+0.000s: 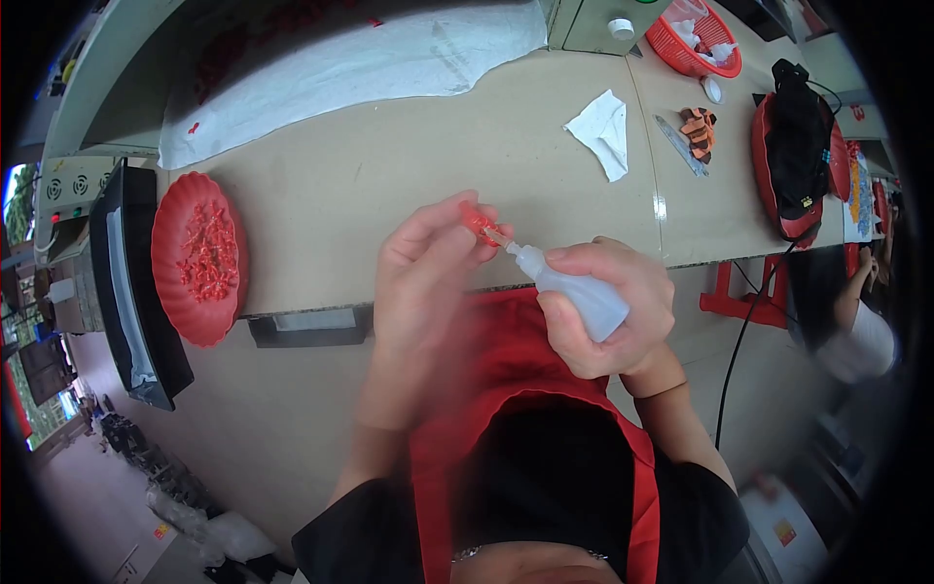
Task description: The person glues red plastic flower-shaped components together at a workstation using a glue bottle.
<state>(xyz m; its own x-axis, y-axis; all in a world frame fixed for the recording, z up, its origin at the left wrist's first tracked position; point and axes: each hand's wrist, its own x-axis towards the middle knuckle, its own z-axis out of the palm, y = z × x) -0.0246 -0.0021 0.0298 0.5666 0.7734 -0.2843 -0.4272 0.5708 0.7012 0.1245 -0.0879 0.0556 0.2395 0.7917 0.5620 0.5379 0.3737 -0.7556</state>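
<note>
Over the table's front edge, my left hand (433,258) pinches a small red piece (480,222) between thumb and fingers; its exact kind is too small to make out. My right hand (618,307) is wrapped round a translucent white squeeze bottle (587,300), tilted with its narrow nozzle (514,247) pointing up and left. The nozzle's tip meets or nearly meets the red piece. At the left of the table, a red scalloped tray (161,255) bears many small red pieces (209,251).
A white cloth (601,131) and an orange-and-black cloth (698,131) lie on the table (341,185). Beyond them stand a red basket (666,49) and a black-and-red bag (793,146). White fabric (360,73) lines the machine at the back. A black tray (122,282) borders the left edge.
</note>
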